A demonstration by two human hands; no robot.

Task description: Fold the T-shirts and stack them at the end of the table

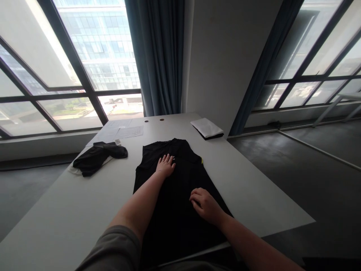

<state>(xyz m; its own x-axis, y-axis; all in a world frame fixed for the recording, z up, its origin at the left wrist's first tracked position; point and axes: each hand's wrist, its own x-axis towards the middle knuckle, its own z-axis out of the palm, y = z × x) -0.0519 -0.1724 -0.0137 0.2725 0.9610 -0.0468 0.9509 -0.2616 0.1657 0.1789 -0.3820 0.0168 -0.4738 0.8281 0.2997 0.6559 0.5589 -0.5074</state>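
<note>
A black T-shirt-like garment (180, 199) lies spread on the white table in front of me, its collar end away from me. My left hand (166, 165) rests on its upper part with the fingers outstretched, beside a small white print (173, 158) that the fingers partly cover. My right hand (205, 205) is over the right half of the garment, its fingers curled in with the thumb below them. No cloth shows between those fingers. A small yellow-green spot (202, 160) shows at the garment's right edge.
On the white table (254, 195), a crumpled black-and-white cloth (97, 158) lies at the left. Paper sheets (129, 131) are at the back left, and a folded white piece over a black one (207, 128) sits at the back right. Windows and blue curtains (158, 56) stand behind.
</note>
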